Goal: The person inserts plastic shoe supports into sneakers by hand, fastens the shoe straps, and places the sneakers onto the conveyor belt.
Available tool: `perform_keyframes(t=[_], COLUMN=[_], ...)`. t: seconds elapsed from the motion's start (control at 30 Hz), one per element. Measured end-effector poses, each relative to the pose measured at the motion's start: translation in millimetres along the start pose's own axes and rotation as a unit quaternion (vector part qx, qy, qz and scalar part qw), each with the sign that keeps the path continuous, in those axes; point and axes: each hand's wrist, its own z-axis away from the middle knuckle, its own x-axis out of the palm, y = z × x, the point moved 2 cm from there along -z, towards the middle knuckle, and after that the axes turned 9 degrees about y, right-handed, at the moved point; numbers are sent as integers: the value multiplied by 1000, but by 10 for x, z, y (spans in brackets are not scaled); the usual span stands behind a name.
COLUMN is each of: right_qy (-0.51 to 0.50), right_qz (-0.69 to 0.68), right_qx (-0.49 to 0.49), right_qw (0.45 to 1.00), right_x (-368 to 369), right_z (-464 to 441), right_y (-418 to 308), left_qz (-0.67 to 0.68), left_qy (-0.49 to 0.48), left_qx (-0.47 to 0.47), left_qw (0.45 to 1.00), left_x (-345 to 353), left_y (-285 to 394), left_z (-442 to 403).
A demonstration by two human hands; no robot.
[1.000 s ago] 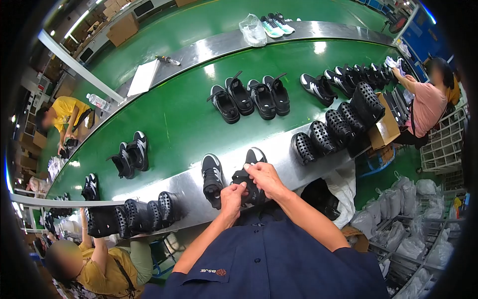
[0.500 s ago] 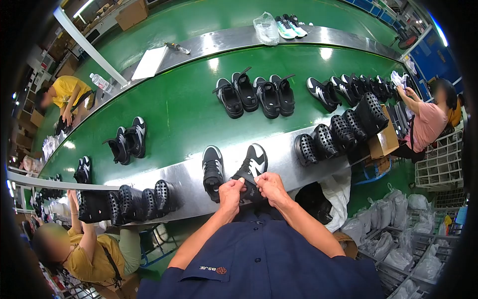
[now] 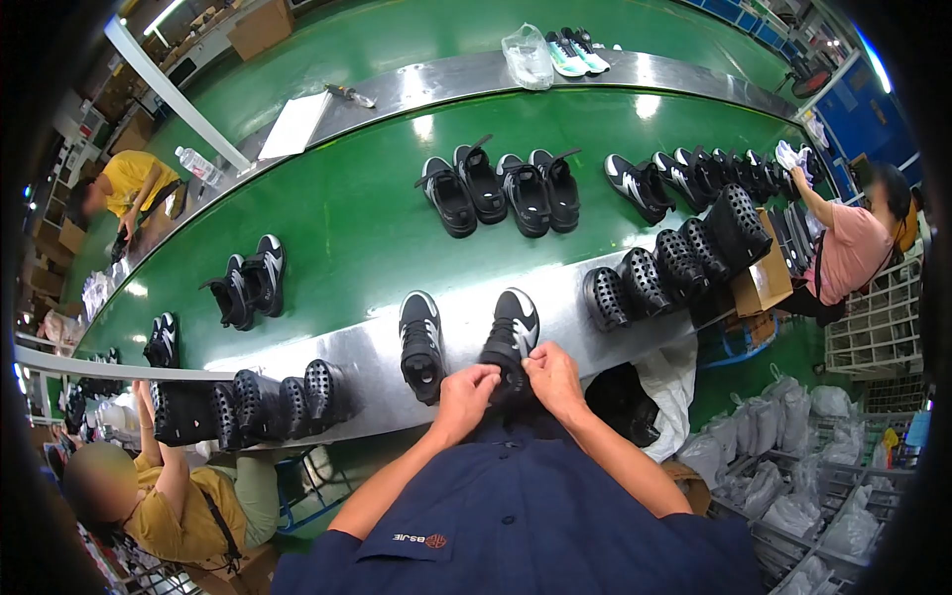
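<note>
A black shoe with a white and grey toe (image 3: 511, 322) lies on the metal ledge (image 3: 377, 392), its toe pointing away from me. My left hand (image 3: 468, 395) is at the left side of its ankle opening, thumb and fingertips pressed together. At the right side, my right hand (image 3: 555, 379) pinches the shoe's strap near the opening. What exactly the left fingertips hold is too small to make out. The matching shoe (image 3: 420, 347) stands just to the left, untouched.
Black perforated forms (image 3: 650, 281) line the ledge at right, others (image 3: 258, 399) at left. Pairs of black shoes (image 3: 451, 196) rest on the green belt (image 3: 347, 228). Co-workers sit at right (image 3: 858, 238) and lower left (image 3: 203, 511); another (image 3: 134, 183) is across the belt.
The strap has come down from across the shoe's front, uncovering the laces. My right hand has shifted right. The shoes on the belt have moved slightly.
</note>
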Motion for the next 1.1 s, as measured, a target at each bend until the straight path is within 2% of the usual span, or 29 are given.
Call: perform_keyframes(t=[0.03, 0.13, 0.17, 0.3, 0.4, 0.5, 0.6, 0.7, 0.8, 0.9, 1.03, 1.1], right_qy=[18, 27, 41, 72, 67, 86, 89, 88, 69, 47, -39, -94], right_qz=[7, 58, 75, 104, 128, 118, 135, 154, 152, 142, 119, 78], right_qx=[-20, -62, -91, -147, -153, -178, -174, -197, -216, -246, -300, -296], right_qw=[1000, 996, 992, 981, 978, 973, 971, 964, 962, 958, 946, 947], right_x=[-69, -118, -90, -28, -36, 5, 7, 9, 99, 326, 744, 686], right_z=[31, 91, 119, 154, 144, 176, 195, 174, 124, 38, 36, -44], right_y=[24, 15, 24, 36, 132, 160, 98, 115, 135, -41, -305, -267], left_qz=[-127, -237, -216, -260, -297, -268, -214, -295, -322, -348, -306, -336], left_qy=[28, 98, 101, 22, -4, -32, -45, -11, 40, -41, -115, -142], left_qx=[190, 222, 270, 354, 397, 403, 346, 319, 319, 297, 240, 179], left_qw=[973, 941, 933, 898, 868, 875, 912, 901, 891, 888, 914, 914], left_x=[-22, -9, 42, 218, 278, 259, 142, -411, -811, -805, -695, -676], left_y=[-92, -11, 5, 246, 163, 156, 347, 420, 315, -247, -235, -134], left_z=[10, 17, -33, -182, -246, -281, -192, 146, 315, 240, 145, 188])
